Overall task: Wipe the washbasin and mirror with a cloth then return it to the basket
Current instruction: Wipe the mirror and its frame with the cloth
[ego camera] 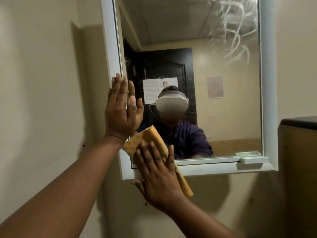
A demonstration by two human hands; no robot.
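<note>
Cloth [155,140] pressed flat against the mirror's [214,100] lower left corner by the right hand [158,176].
Its long axis slants from upper left to lower right; the left hand [120,109], fingers straight, rests on the white frame's [111,48] left edge.

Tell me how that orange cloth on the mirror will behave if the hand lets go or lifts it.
The orange cloth is probably floppy: its free end hangs below the mirror frame. It looks thin and folded, so likely light. Only the right hand, pressing flat, seems to pin it; released, it would likely slide off.
</note>
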